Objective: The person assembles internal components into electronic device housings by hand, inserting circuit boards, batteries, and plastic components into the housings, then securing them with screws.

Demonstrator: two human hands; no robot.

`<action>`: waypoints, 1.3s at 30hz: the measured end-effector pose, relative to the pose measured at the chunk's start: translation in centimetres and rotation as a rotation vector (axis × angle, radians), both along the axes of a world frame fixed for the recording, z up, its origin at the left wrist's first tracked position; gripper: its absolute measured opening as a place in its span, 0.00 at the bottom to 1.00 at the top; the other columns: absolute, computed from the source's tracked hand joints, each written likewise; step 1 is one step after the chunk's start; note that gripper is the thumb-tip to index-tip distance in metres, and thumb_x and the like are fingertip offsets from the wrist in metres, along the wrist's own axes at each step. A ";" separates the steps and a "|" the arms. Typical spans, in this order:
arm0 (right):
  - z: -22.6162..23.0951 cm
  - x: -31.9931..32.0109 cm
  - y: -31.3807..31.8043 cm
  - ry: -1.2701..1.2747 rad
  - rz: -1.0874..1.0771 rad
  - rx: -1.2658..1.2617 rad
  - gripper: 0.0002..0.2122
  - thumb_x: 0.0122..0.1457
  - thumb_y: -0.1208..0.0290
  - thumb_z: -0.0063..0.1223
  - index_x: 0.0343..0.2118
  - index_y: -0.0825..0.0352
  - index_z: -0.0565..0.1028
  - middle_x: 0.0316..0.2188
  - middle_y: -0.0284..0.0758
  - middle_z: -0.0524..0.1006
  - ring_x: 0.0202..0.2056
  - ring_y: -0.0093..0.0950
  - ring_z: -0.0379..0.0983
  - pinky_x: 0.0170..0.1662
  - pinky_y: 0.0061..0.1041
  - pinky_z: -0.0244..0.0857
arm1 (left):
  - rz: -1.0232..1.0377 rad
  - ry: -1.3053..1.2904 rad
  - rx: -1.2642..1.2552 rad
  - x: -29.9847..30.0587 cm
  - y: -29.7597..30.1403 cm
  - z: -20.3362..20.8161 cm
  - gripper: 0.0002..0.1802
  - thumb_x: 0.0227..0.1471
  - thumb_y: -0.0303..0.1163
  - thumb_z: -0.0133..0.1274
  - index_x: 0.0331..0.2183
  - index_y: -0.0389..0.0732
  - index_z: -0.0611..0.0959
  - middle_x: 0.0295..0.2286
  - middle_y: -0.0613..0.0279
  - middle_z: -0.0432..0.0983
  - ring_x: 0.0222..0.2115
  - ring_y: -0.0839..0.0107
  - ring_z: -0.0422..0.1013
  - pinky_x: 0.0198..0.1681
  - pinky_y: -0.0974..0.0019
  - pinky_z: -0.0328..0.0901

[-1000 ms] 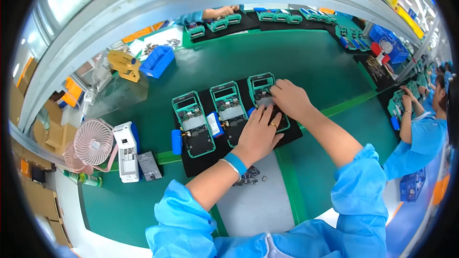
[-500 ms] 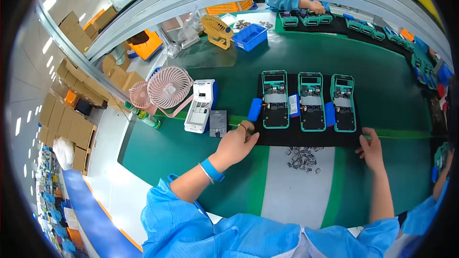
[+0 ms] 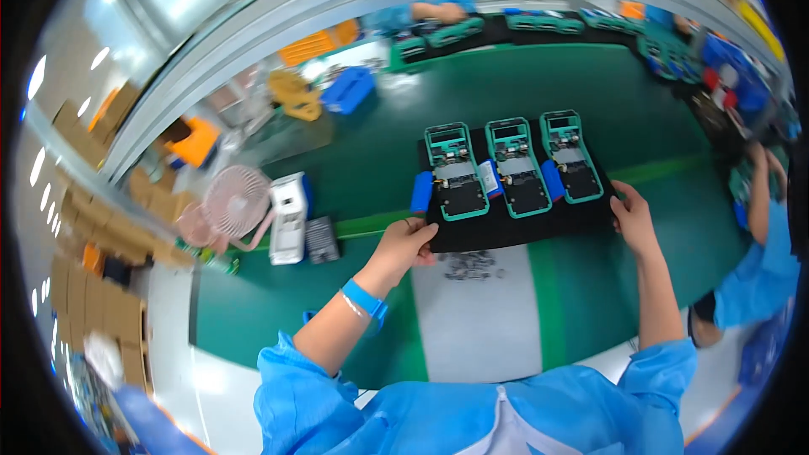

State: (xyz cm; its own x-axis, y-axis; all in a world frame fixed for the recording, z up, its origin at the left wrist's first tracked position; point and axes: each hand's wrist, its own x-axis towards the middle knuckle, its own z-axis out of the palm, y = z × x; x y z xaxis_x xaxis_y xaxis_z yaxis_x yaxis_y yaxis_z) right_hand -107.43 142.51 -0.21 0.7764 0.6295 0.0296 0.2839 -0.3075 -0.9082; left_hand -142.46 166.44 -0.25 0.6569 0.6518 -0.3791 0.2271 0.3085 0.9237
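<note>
My left hand (image 3: 399, 249) pinches the near left corner of a black mat (image 3: 527, 234), thumb on top. At the near right edge my right hand (image 3: 632, 217) grips the same mat. Three teal device housings (image 3: 516, 170) with circuit boards inside lie in a row on it, slightly slanted. Blue battery packs (image 3: 422, 192) sit beside the housings, one at the left of each. Just nearer than the mat, a pile of small metal parts (image 3: 472, 265) rests on the table's pale strip (image 3: 480, 329), partly covered by the mat.
To the left stand a pink fan (image 3: 238, 200), a white device casing (image 3: 288, 223) and a dark grey box (image 3: 322, 240). Farther back are a yellow fan (image 3: 293, 94) and a blue bin (image 3: 348, 90). Co-workers' hands (image 3: 442, 12) work at the far side; another person (image 3: 758, 244) is at right.
Both hands have closed on the mat's edges. The mat with its housings has turned slightly and shifted over the table. My view has swung to the right.
</note>
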 end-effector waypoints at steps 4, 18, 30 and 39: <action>1.4 -2.9 -0.8 -0.057 -0.218 -0.044 0.16 0.65 0.71 0.47 0.55 0.66 0.72 0.21 0.25 0.68 0.19 0.14 0.63 0.22 0.18 0.58 | -0.279 -0.047 -0.010 -0.8 2.6 0.5 0.12 0.61 0.36 0.54 0.32 0.39 0.73 0.22 0.66 0.71 0.21 0.76 0.71 0.26 0.69 0.72; -0.9 -16.1 6.2 -1.045 -0.712 -0.367 0.20 0.55 0.75 0.55 0.53 0.65 0.73 0.56 0.46 0.70 0.57 0.46 0.64 0.61 0.40 0.57 | -0.838 -0.222 -0.520 -0.4 7.4 -3.3 0.29 0.65 0.33 0.45 0.60 0.30 0.57 0.49 0.50 0.70 0.53 0.60 0.69 0.57 0.58 0.64; -0.6 -29.1 22.7 -1.182 -0.025 -0.402 0.10 0.48 0.64 0.63 0.35 0.54 0.83 0.58 0.32 0.69 0.63 0.37 0.57 0.60 0.54 0.56 | -0.759 -0.399 -0.325 -6.6 11.8 -6.1 0.26 0.64 0.30 0.48 0.61 0.35 0.65 0.50 0.56 0.72 0.50 0.67 0.71 0.54 0.67 0.66; -1.4 -27.6 22.8 -1.395 -0.169 -0.512 0.08 0.44 0.67 0.63 0.30 0.54 0.83 0.57 0.29 0.70 0.63 0.33 0.58 0.62 0.53 0.52 | -0.855 -0.551 -0.103 -9.6 13.0 -6.4 0.23 0.63 0.25 0.49 0.58 0.33 0.68 0.49 0.55 0.71 0.52 0.69 0.69 0.57 0.66 0.63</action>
State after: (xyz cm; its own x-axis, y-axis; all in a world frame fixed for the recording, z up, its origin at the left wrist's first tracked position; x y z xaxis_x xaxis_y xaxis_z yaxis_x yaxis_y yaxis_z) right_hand -135.02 165.27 -1.60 0.3727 0.7089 0.5988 0.7389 -0.6171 0.2705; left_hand -152.09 179.41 -6.67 0.9868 -0.1357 0.0888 -0.0401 0.3265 0.9443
